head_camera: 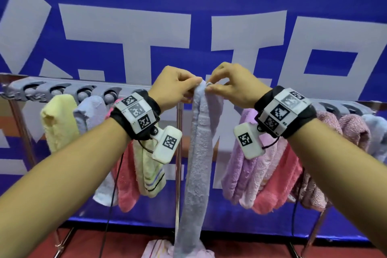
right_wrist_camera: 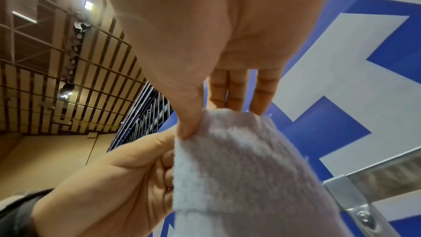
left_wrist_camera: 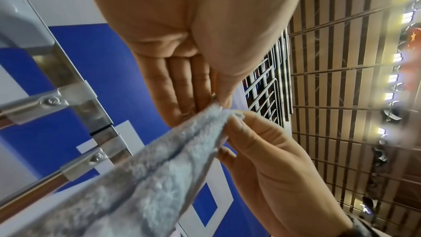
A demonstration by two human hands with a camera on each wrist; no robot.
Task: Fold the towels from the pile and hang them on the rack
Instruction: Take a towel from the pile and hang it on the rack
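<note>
A long pale blue-grey towel [head_camera: 196, 153] hangs folded lengthwise in front of the rack, its lower end reaching the pile [head_camera: 159, 249] on the floor. My left hand [head_camera: 178, 88] pinches its top edge from the left and my right hand [head_camera: 228, 84] pinches the same edge from the right, both close together. In the left wrist view the towel [left_wrist_camera: 159, 168] runs up to my left hand's fingers [left_wrist_camera: 182, 86]. The right wrist view shows thumb and fingers [right_wrist_camera: 193, 114] clamped on the towel's top [right_wrist_camera: 239, 159]. The metal rack rail [head_camera: 62, 81] runs behind my hands.
Folded towels hang on the rack either side: yellow [head_camera: 56, 123], light blue, pink and striped ones on the left, purple [head_camera: 240, 153], pink and mauve ones on the right. A vertical rack post [head_camera: 179, 163] stands just left of the held towel. A blue banner [head_camera: 209, 16] is behind.
</note>
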